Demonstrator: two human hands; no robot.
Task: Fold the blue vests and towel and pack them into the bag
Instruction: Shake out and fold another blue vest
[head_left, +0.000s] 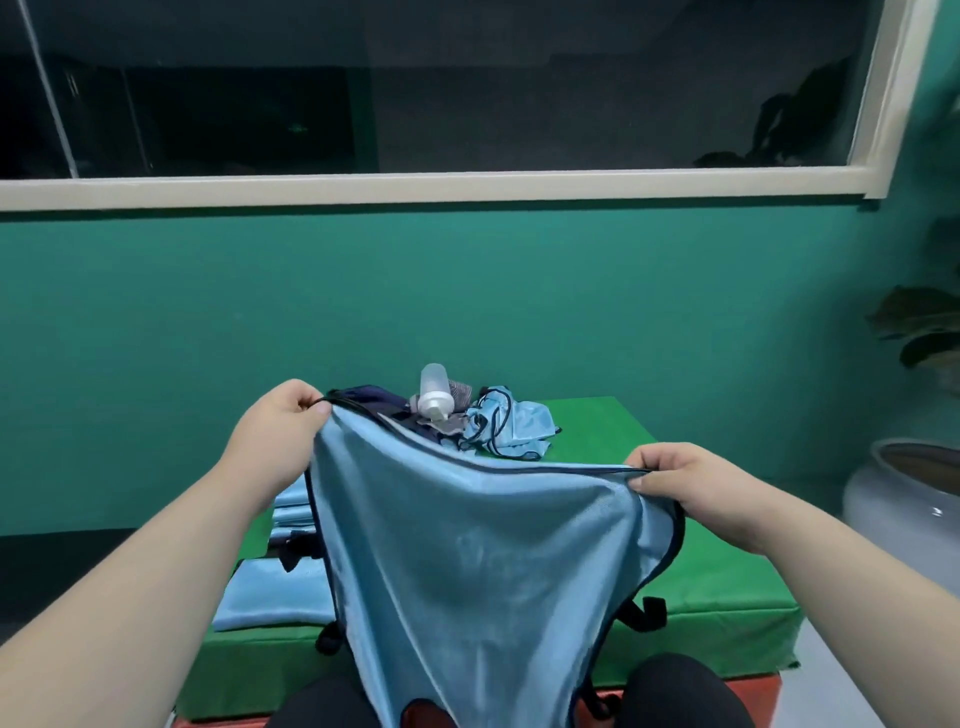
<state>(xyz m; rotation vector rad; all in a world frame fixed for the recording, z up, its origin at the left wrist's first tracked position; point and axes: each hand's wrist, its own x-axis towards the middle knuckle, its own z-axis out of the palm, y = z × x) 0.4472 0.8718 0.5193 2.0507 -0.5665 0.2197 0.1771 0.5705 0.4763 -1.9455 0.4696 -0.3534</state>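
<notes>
A: Nearest item?
B: The person's knees in dark trousers, at the bottom edge. Between them hangs the light blue mesh vest with dark navy trim, held up and spread, its lower end dropping out of view.
A: Hands?
B: Left hand: fingers curled, thumb and forefinger pinching the vest's upper left corner at the trim. Right hand: fingers curled, pinching the upper right corner. The top hem runs taut between them, with the left hand the higher and farther out.
A: Under the vest?
B: Black straps with buckles poke out on either side of it, lying on the bright green padded platform. The vest hides what they belong to; cannot tell.
A: Left side?
B: Flat folded light blue cloths, stacked on the platform, partly behind the left forearm and the vest.
A: Far end?
B: A heap: a crumpled light blue vest with dark cord trim, a translucent white plastic bottle lying tipped, and dark navy fabric beside it. There is grey striped cloth by the bottle, kind unclear.
A: Beyond?
B: Teal-green wall, with a cream-framed dark window above. At right, a pale grey round ceramic pot and a leafy plant.
</notes>
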